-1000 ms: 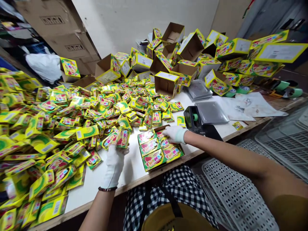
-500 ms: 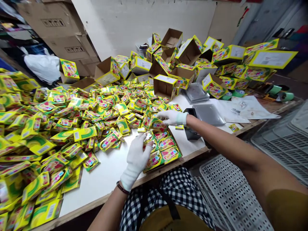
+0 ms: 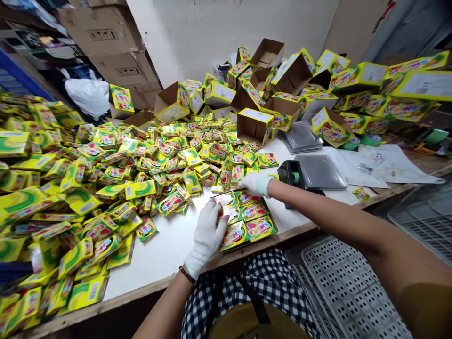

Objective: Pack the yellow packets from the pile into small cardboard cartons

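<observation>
A shallow box (image 3: 273,234) near the table's front edge holds several small yellow-green packs (image 3: 262,227) laid flat in rows. My left hand (image 3: 209,230), in a white glove, rests at the box's left side with its fingers apart, the fingertips touching the box edge and a pack. At the far edge of the box is my gloved right hand (image 3: 256,184), palm down; its fingertips are hidden among the packs, so what they press on cannot be made out. A large heap of loose small packs (image 3: 169,155) lies left of and beyond the box.
Printed boxes (image 3: 254,123), some open, are piled along the wall. Clear plastic trays (image 3: 319,172) and a black device (image 3: 290,175) lie to the right. Grey perforated crates (image 3: 339,278) stand below the table edge. Brown cartons (image 3: 106,37) are stacked at the back left.
The pack that was under my right hand, above the box, now appears down at the box's far edge, and that hand has lowered. The whole view has shifted, moving the scene rightward.
</observation>
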Demonstrator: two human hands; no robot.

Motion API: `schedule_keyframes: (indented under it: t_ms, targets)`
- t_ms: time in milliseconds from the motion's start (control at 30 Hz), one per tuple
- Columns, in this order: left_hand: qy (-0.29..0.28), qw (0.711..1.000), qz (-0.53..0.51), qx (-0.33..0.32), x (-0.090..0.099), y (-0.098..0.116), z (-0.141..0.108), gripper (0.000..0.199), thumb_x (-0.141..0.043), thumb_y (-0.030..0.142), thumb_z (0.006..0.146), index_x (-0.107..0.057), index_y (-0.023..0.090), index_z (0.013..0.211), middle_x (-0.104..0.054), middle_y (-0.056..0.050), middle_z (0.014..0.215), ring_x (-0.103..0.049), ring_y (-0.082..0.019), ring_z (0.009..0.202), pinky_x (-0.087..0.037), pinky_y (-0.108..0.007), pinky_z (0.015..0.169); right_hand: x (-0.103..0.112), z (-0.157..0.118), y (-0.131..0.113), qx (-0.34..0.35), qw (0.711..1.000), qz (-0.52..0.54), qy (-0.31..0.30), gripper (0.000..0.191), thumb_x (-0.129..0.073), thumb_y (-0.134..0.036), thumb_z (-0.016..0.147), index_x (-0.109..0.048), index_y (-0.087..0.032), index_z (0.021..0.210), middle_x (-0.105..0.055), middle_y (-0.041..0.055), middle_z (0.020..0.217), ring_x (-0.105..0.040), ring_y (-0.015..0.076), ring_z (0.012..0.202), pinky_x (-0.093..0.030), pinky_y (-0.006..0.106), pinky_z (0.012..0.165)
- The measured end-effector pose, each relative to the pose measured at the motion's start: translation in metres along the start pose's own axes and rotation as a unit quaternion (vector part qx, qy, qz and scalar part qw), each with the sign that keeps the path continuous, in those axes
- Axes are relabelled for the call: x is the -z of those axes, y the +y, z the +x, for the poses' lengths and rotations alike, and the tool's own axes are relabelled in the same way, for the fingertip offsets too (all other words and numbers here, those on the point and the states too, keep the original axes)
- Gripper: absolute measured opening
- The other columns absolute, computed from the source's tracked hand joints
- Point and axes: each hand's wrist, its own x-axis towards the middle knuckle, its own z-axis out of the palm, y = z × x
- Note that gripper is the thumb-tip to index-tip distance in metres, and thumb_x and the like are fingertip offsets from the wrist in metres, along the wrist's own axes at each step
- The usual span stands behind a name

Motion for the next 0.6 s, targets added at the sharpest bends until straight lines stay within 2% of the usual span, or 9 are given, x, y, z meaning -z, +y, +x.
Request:
schedule_keyframes:
  t_ms: [67,133,233,333,400,467,533,567,600]
  targets:
    - [0.063,0.996,0.034,0.061,0.01,-0.026,0.008,0.037,-0.045,0.035,0.09,-0.055,0.018,0.122,-0.053,-0.014,0.132,-0.045,-0.027,0.128,-0.035,-0.042,0.109,-0.012,-0.007,-0.01,-0.004,0.999,-0.015,0.043,0.031,-0.049,-0.016,0.087,-0.065,-0.016,0.114,-0.062,0.015,0.115,-0.06,0.0259,0.101,-0.046,0.032,0.08]
    - [0.088,0.98,0.128,0.127,0.024,-0.058,0.018,0.041,-0.049,0.033,0.086,-0.054,0.013,0.122,-0.053,-0.017,0.129,-0.046,-0.03,0.125,-0.036,-0.043,0.107,-0.023,-0.012,-0.018,-0.008,0.997,-0.03,0.073,0.029,-0.042,-0.015,0.091,-0.065,-0.012,0.109,-0.059,0.0179,0.113,-0.059,0.0279,0.099,-0.046,0.035,0.08]
    - [0.053,0.951,0.235,0.192,0.045,-0.103,0.03,0.05,-0.055,0.033,0.077,-0.053,0.008,0.121,-0.057,-0.022,0.117,-0.051,-0.038,0.114,-0.041,-0.05,0.095,-0.034,-0.018,-0.022,-0.008,0.994,-0.055,0.096,0.028,-0.04,-0.013,0.092,-0.065,-0.011,0.106,-0.059,0.0186,0.107,-0.056,0.029,0.097,-0.045,0.038,0.081]
    - [-0.002,0.947,0.25,0.201,0.054,-0.13,0.031,0.049,-0.061,0.035,0.07,-0.059,0.008,0.11,-0.063,-0.021,0.097,-0.059,-0.04,0.094,-0.045,-0.05,0.081,-0.04,-0.024,-0.018,-0.002,0.992,-0.052,0.112,0.026,-0.043,-0.015,0.093,-0.064,-0.014,0.108,-0.058,0.0169,0.111,-0.054,0.0273,0.098,-0.044,0.037,0.083]
    - [-0.02,0.948,0.246,0.203,0.054,-0.136,0.026,0.048,-0.061,0.04,0.071,-0.06,0.011,0.108,-0.064,-0.019,0.095,-0.06,-0.038,0.09,-0.046,-0.048,0.078,-0.043,-0.028,-0.015,-0.002,0.993,-0.034,0.109,0.025,-0.045,-0.017,0.092,-0.065,-0.015,0.107,-0.056,0.0159,0.116,-0.054,0.0259,0.1,-0.043,0.036,0.083]
    - [0.003,0.956,0.189,0.223,0.052,-0.132,0.019,0.049,-0.06,0.046,0.074,-0.059,0.015,0.112,-0.066,-0.016,0.1,-0.061,-0.035,0.092,-0.046,-0.045,0.08,-0.043,-0.03,-0.013,-0.002,0.996,-0.023,0.09,0.025,-0.046,-0.015,0.091,-0.066,-0.014,0.106,-0.054,0.0158,0.118,-0.055,0.025,0.1,-0.043,0.034,0.083]
    - [0.058,0.964,0.04,0.256,0.051,-0.117,0.011,0.053,-0.06,0.05,0.076,-0.058,0.017,0.116,-0.066,-0.014,0.108,-0.061,-0.03,0.095,-0.048,-0.041,0.083,-0.04,-0.031,-0.011,0.004,0.997,-0.023,0.07,0.024,-0.048,-0.014,0.089,-0.068,-0.013,0.103,-0.055,0.0158,0.118,-0.056,0.0258,0.1,-0.043,0.034,0.082]
    - [0.086,0.956,-0.063,0.273,0.05,-0.106,0.007,0.054,-0.061,0.051,0.076,-0.057,0.017,0.118,-0.066,-0.012,0.11,-0.062,-0.027,0.096,-0.048,-0.037,0.083,-0.038,-0.03,-0.01,0.006,0.998,-0.023,0.064,0.023,-0.05,-0.014,0.088,-0.069,-0.013,0.101,-0.056,0.0154,0.116,-0.056,0.0267,0.101,-0.043,0.034,0.081]
    - [0.111,0.935,-0.171,0.289,0.049,-0.092,0.004,0.055,-0.063,0.052,0.075,-0.058,0.017,0.117,-0.067,-0.011,0.109,-0.062,-0.024,0.094,-0.05,-0.035,0.081,-0.035,-0.03,-0.008,0.007,0.998,-0.021,0.06,0.022,-0.051,-0.013,0.087,-0.07,-0.014,0.099,-0.058,0.0146,0.113,-0.056,0.0274,0.102,-0.043,0.034,0.081]
